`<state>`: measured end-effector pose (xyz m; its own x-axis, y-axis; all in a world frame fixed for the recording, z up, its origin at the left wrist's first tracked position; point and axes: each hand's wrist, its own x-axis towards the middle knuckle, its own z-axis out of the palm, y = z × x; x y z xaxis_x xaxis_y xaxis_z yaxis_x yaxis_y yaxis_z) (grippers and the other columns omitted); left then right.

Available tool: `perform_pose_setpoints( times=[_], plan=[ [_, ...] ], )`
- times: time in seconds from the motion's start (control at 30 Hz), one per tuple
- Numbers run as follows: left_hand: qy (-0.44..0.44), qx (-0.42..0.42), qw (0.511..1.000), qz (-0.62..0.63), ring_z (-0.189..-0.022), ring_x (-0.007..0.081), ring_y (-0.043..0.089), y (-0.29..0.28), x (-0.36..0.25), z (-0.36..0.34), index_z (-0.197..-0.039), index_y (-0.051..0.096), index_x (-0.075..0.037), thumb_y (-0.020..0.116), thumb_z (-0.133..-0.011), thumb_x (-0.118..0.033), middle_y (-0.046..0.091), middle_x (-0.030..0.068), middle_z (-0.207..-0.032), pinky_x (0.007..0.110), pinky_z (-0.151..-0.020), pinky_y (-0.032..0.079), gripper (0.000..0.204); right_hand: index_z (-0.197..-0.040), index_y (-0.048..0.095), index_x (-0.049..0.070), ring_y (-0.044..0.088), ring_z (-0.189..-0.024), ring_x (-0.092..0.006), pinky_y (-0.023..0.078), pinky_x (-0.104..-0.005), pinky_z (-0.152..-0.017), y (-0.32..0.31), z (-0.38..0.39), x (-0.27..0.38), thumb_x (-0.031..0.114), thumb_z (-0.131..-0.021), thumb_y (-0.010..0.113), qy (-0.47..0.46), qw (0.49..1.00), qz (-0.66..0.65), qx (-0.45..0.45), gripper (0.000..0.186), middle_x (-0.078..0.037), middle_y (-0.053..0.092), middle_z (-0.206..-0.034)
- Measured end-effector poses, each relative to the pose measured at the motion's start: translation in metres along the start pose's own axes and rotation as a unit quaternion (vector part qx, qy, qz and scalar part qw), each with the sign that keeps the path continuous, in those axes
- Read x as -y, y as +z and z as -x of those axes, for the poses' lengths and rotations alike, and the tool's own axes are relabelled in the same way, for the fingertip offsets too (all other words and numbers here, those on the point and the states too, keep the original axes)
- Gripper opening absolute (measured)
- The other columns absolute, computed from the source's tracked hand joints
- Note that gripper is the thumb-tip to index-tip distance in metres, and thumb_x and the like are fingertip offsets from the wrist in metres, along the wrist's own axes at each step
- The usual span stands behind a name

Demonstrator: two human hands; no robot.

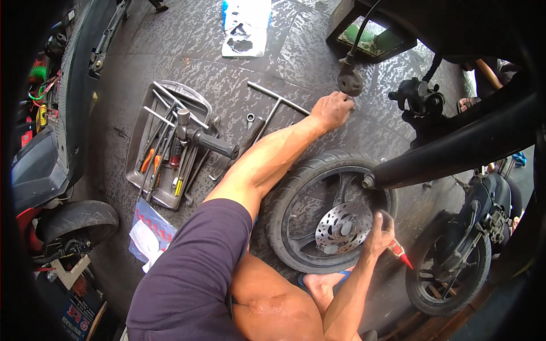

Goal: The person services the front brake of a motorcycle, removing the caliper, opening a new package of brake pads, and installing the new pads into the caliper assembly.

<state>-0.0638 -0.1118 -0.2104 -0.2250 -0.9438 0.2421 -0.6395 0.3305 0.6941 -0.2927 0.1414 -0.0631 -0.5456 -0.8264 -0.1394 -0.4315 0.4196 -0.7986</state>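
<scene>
Head cam: I see L hand (333,112) w/ fingers curled, just beside a hanging blk rubbery part (349,79); can't tell if it's gripping anything; R hand (377,237) is clamped on a red-tipped tube (397,249), nozzle angled down & right; tube's near the wheel (340,190), which lies on the floor (244,79), brake disc (329,227) up; T-handle wrench (279,100) lies btwn tool tray (159,196) & L hand.
</scene>
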Motion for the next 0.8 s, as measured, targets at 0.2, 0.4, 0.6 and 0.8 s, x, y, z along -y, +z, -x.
perform_pose_setpoints(
  times=[0.2, 0.4, 0.6, 0.8],
  plan=[
    [-0.015, -0.005, 1.0, 0.023, -0.099, 0.037, 0.063, -0.005, -0.002, 0.003, -0.099, 0.066, -0.006, 0.068, -0.083, -0.021, 0.064, 0.0186, -0.099, 0.048, -0.083, 0.054, 0.022, -0.103, 0.068, -0.003, 0.055, -0.079, -0.0093, 0.046, -0.0245, -0.073, 0.011, 0.002, 0.019, 0.015, -0.094, 0.067, 0.027, 1.0, 0.004, -0.003, 0.02, -0.002, 0.065, -0.088],
    [-0.013, -0.009, 1.0, -0.005, -0.096, 0.0377, 0.063, 0.005, 0.001, 0.002, -0.097, 0.065, -0.005, 0.068, -0.082, -0.019, 0.063, 0.0191, -0.094, 0.049, -0.081, 0.054, 0.021, -0.102, 0.068, -0.004, 0.055, -0.078, -0.0093, 0.045, -0.0239, -0.072, 0.011, 0.002, 0.011, 0.014, -0.094, 0.067, 0.023, 1.0, 0.01, 0.002, 0.019, -0.002, 0.064, -0.086],
    [-0.02, -0.026, 0.999, 0.011, -0.093, 0.0375, 0.064, -0.002, -0.004, 0.002, -0.089, 0.066, -0.004, 0.068, -0.082, -0.018, 0.064, 0.0182, -0.091, 0.048, -0.081, 0.055, 0.016, -0.102, 0.068, -0.004, 0.054, -0.076, -0.008, 0.044, -0.023, -0.069, 0.012, 0.01, 0.016, 0.014, -0.094, 0.067, 0.034, 0.999, 0.001, -0.006, 0.02, -0.001, 0.064, -0.084],
    [-0.017, 0.001, 1.0, -0.019, -0.095, 0.0365, 0.064, 0.006, -0.004, 0.002, -0.088, 0.066, -0.002, 0.066, -0.081, -0.015, 0.065, 0.0172, -0.093, 0.047, -0.083, 0.054, 0.015, -0.102, 0.068, -0.003, 0.053, -0.074, -0.0071, 0.044, -0.022, -0.067, 0.012, 0.014, 0.008, 0.014, -0.094, 0.067, 0.04, 0.999, -0.007, -0.003, 0.019, 0.0, 0.064, -0.084]
  ],
)
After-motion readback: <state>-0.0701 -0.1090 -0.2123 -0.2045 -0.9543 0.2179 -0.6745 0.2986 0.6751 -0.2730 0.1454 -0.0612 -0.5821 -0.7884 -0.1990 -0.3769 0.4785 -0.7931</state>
